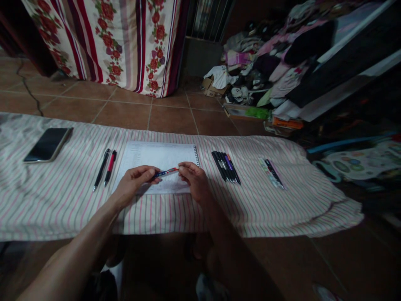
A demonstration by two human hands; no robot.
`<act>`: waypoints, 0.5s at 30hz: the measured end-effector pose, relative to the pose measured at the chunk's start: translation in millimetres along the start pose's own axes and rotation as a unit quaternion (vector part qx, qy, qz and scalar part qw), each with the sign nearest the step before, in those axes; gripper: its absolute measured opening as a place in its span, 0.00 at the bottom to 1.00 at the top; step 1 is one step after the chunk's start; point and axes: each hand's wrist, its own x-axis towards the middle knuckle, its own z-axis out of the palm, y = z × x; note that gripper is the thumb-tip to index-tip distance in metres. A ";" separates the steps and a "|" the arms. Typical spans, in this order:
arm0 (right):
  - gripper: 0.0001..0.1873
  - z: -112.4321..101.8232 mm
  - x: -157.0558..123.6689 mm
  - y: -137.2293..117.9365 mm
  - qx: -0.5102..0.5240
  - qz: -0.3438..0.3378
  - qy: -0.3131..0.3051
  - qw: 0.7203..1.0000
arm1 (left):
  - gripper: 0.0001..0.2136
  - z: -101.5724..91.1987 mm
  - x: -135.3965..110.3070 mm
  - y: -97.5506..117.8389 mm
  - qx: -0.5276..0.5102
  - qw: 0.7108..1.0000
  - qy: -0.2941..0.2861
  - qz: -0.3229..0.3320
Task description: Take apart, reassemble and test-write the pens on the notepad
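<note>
Between my two hands is a slim pen (pixel 169 172) with a blue, white and red barrel, held nearly level above an open spiral notebook (pixel 156 151). My left hand (pixel 136 179) pinches its dark blue end. The other end, red and white, is in the fingertips of my right hand (pixel 193 177). Left of the notebook lie a black pen (pixel 102 169) and a red and black pen (pixel 110 168). To its right is a row of several dark pens (pixel 225 167), one with a purple barrel. Farther right rests a small group of patterned and dark pens (pixel 272 173).
A phone (pixel 48 145) lies at the left on the striped cloth (pixel 175 215) covering the table. Beyond the table are a tiled floor (pixel 125 109), a floral curtain (pixel 125 42) and a heap of clothes (pixel 266 62). A pale patterned object (pixel 363 161) stands at the right.
</note>
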 end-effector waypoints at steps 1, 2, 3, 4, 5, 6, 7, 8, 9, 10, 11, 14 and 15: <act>0.15 1.0 -1.2 -1.1 -0.012 -0.007 -0.005 1.000 | 0.11 0.8 0.0 -1.9 0.027 1.000 0.010 0.002; 0.14 2.5 -2.5 -2.3 -0.025 -0.013 -0.011 1.000 | 0.11 1.9 0.1 -4.6 0.054 0.998 0.024 0.014; 0.13 4.4 -3.8 -3.5 -0.037 -0.018 -0.017 0.999 | 0.10 3.4 0.2 -8.0 0.087 0.995 0.031 0.031; 0.12 6.6 -4.9 -4.4 -0.046 -0.020 -0.024 0.998 | 0.11 5.0 0.3 -11.8 0.132 0.989 0.027 0.052; 0.11 8.9 -5.8 -4.8 -0.052 -0.021 -0.030 0.998 | 0.11 6.7 0.5 -15.6 0.177 0.981 0.022 0.077; 0.10 11.1 -6.4 -4.8 -0.054 -0.022 -0.036 0.998 | 0.11 8.4 0.8 -19.3 0.205 0.972 0.025 0.112; 0.09 13.2 -6.6 -4.2 -0.053 -0.022 -0.042 0.997 | 0.11 10.2 1.0 -22.6 0.225 0.964 0.027 0.142; 0.09 15.0 -6.5 -3.3 -0.050 -0.021 -0.048 0.997 | 0.11 12.0 1.2 -25.1 0.245 0.955 0.025 0.162; 0.10 16.4 -6.2 -2.1 -0.043 -0.022 -0.053 0.997 | 0.10 13.8 1.4 -27.0 0.264 0.947 0.027 0.179; 0.11 17.4 -5.8 -0.9 -0.033 -0.021 -0.056 0.998 | 0.09 15.5 1.5 -28.1 0.282 0.940 0.031 0.191; 0.13 17.9 -5.4 0.2 -0.023 -0.018 -0.056 0.998 | 0.09 17.2 1.5 -28.8 0.299 0.932 0.037 0.201; 0.16 16.6 -5.8 1.7 -0.004 0.005 -0.052 0.999 | 0.09 20.8 0.2 -29.4 0.346 0.910 0.057 0.220; 0.16 15.4 -6.4 1.6 -0.002 0.015 -0.049 0.999 | 0.09 21.6 -0.5 -29.6 0.361 0.904 0.063 0.221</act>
